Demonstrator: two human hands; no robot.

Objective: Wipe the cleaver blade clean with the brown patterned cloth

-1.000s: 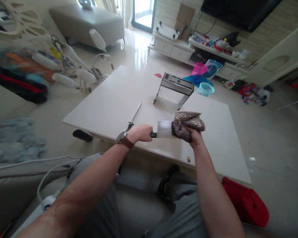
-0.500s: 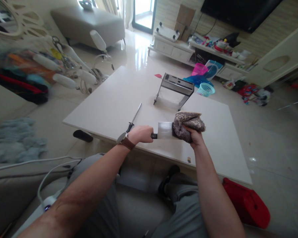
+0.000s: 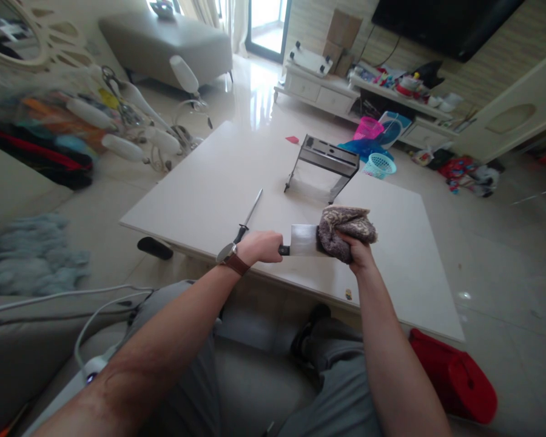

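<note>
My left hand (image 3: 264,246) is closed around the black handle of a cleaver (image 3: 304,240), whose broad blade points to the right. A bunched brown and cream patterned towel (image 3: 346,229) covers the far end of the blade. My right hand (image 3: 358,250) grips this towel from below and the right. Both are held above the near edge of a white table (image 3: 200,188). A sharpening steel (image 3: 252,210) with a black handle lies on the table just beyond my left wrist. Farther back stands a knife block (image 3: 330,152) with slots in its top and open sides.
A small red piece (image 3: 292,140) lies near the table's far edge. On the floor stand a red container (image 3: 459,376) at the right and a light blue basket (image 3: 380,165) past the table. White chandelier arms (image 3: 161,141) rise at the left.
The view has shifted slightly, so the surroundings sit a little farther right. Both hands keep their grip, and the cleaver and towel look nearly the same.
</note>
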